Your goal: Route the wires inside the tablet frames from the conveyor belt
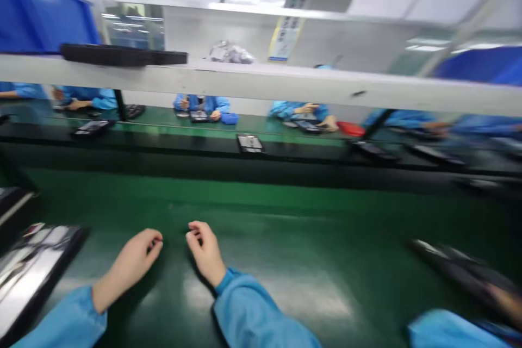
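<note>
My left hand (130,263) and my right hand (206,253) rest close together on the green work surface (285,239), both in blue sleeves. The fingers of each hand are curled inward and nothing shows inside them. A black tray (28,272) with shiny parts lies just left of my left hand. The whole view is smeared by motion.
A dark tray (460,272) lies at the right, beside another person's blue sleeve (444,329). Beyond a black conveyor strip (253,160), several people in blue coats work on black trays. A white shelf (261,81) overhead carries a black tray and a blue bin.
</note>
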The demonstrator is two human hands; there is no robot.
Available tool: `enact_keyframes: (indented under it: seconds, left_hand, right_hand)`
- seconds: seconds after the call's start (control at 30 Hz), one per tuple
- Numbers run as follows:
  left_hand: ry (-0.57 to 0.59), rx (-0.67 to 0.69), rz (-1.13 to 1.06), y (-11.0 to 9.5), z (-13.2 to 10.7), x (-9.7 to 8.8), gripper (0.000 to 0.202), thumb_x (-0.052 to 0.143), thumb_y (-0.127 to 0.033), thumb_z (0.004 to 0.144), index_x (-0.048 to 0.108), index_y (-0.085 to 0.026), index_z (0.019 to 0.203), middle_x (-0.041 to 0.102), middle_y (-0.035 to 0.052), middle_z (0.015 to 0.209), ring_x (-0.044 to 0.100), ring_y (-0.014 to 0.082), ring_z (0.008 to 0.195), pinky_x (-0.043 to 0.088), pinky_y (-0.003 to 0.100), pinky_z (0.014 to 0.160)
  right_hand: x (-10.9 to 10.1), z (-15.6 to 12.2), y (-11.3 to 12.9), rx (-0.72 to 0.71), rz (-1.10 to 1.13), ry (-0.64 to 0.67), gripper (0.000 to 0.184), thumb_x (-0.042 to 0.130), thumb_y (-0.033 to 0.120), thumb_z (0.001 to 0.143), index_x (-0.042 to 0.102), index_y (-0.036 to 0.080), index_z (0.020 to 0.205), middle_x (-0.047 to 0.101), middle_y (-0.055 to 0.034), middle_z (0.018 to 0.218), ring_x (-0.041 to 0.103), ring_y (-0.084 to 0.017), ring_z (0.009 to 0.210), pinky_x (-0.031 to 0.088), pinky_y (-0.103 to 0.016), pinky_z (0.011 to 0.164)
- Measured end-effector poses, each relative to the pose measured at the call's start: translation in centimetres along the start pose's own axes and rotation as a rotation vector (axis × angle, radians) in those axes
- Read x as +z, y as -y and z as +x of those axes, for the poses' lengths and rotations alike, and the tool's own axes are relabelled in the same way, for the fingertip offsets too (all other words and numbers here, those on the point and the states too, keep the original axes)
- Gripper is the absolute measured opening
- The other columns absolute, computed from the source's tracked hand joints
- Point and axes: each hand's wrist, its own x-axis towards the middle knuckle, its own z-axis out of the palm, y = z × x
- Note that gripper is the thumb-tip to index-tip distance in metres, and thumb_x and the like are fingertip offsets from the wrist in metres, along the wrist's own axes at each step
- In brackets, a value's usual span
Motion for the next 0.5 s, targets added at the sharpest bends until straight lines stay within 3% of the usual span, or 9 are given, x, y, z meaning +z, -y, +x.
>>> enact_keyframes:
  seconds: [0.1, 0.17, 0.27, 0.4, 0.43, 0.5]
  left_hand:
    - [0.157, 0.152, -0.141, -5.5, 2.8, 7.6, 0.017, 0.047, -0.024, 0.077, 0.064, -0.024, 0.074, 0.069, 0.0074, 0.081, 0.066, 0.027, 0.082, 0.051, 0.042, 0.079]
    - [0.152, 0.182, -0.215, -6.7, 4.1, 10.7, 0.015, 0.05, -0.023, 0.07, 0.064, -0.027, 0.068, 0.07, 0.0066, 0.08, 0.066, 0.0291, 0.082, 0.051, 0.045, 0.078]
    - [0.143, 0.176, -0.293, -5.3, 5.3, 13.3, 0.013, 0.052, -0.029, 0.066, 0.064, -0.034, 0.065, 0.072, -0.0001, 0.08, 0.067, 0.03, 0.079, 0.052, 0.048, 0.074]
    - [0.085, 0.096, -0.37, -1.9, 5.7, 15.3, 0.013, 0.053, -0.034, 0.056, 0.064, -0.04, 0.06, 0.073, -0.0046, 0.076, 0.066, 0.0311, 0.072, 0.051, 0.053, 0.071]
    - [0.102, 0.109, -0.394, -1.6, 5.8, 15.5, 0.016, 0.054, -0.032, 0.055, 0.066, -0.041, 0.061, 0.073, -0.0024, 0.075, 0.066, 0.032, 0.071, 0.05, 0.053, 0.069]
    - [0.252, 0.245, -0.474, -1.8, 5.9, 15.6, 0.022, 0.054, -0.029, 0.056, 0.069, -0.041, 0.068, 0.071, 0.0028, 0.069, 0.065, 0.0333, 0.07, 0.047, 0.052, 0.063]
  right_hand:
    - [0.2, -0.3, -0.4, -0.011, -0.069, 0.035, 0.029, 0.054, 0.019, 0.082, 0.06, 0.024, 0.109, 0.064, -0.0073, 0.113, 0.061, -0.023, 0.106, 0.051, -0.035, 0.095]
    - [0.5, -0.1, -1.1, 0.081, -0.174, 0.014, 0.027, 0.051, 0.016, 0.077, 0.063, 0.026, 0.098, 0.066, -0.0044, 0.107, 0.062, -0.022, 0.104, 0.052, -0.034, 0.093]
    - [1.2, 0.4, -2.8, 0.215, -0.335, -0.027, 0.027, 0.048, 0.02, 0.069, 0.063, 0.033, 0.088, 0.069, 0.0052, 0.098, 0.066, -0.021, 0.096, 0.057, -0.036, 0.081]
    - [1.5, 0.3, -3.9, 0.214, -0.467, 0.007, 0.028, 0.054, 0.027, 0.065, 0.064, 0.039, 0.088, 0.071, 0.0125, 0.099, 0.068, -0.021, 0.089, 0.059, -0.032, 0.07]
    - [1.4, 0.1, -3.8, 0.198, -0.491, -0.007, 0.028, 0.057, 0.028, 0.064, 0.065, 0.039, 0.088, 0.072, 0.0115, 0.099, 0.069, -0.022, 0.086, 0.06, -0.031, 0.067]
    - [1.2, -0.3, -3.2, 0.157, -0.545, -0.098, 0.029, 0.056, 0.027, 0.063, 0.069, 0.037, 0.087, 0.073, 0.0084, 0.095, 0.069, -0.021, 0.078, 0.057, -0.026, 0.061]
